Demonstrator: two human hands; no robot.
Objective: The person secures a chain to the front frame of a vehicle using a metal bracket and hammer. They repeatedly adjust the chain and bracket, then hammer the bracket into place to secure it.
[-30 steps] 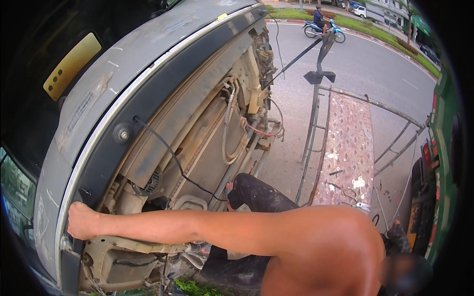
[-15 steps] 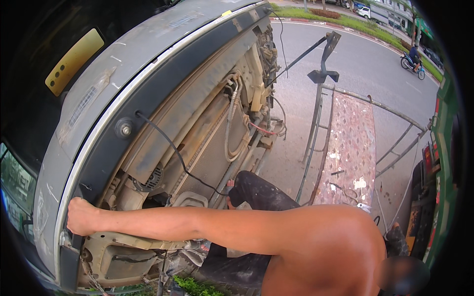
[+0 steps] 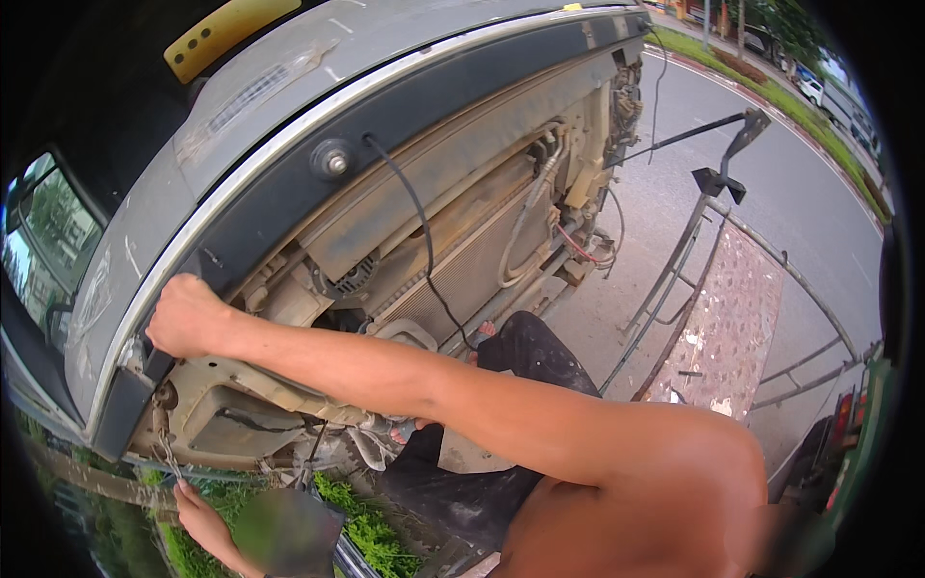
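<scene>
My left hand (image 3: 203,516) reaches up from the lower left, fingers together at the end of hanging wires (image 3: 169,451); what it grips is unclear. A blurred dark shape beside it is unrecognisable. My right hand is not in view. A shirtless co-worker (image 3: 636,501) in dark trousers leans at the opened vehicle front, their fist (image 3: 188,313) on the long dark strip (image 3: 275,197) below the grey body panel (image 3: 135,236). A black cable (image 3: 424,241) hangs from that strip across the dusty radiator (image 3: 453,275).
A worn plank platform (image 3: 713,323) on a metal frame stands at the right, beside a black bracket (image 3: 727,178) on a post. A road (image 3: 790,173) runs behind it. A green vehicle lies at the far right edge, plants (image 3: 356,525) below.
The view has tilted, shifting the vehicle and the co-worker's fist up and right. My left hand has appeared at the lower left. The passing motorbike has left view.
</scene>
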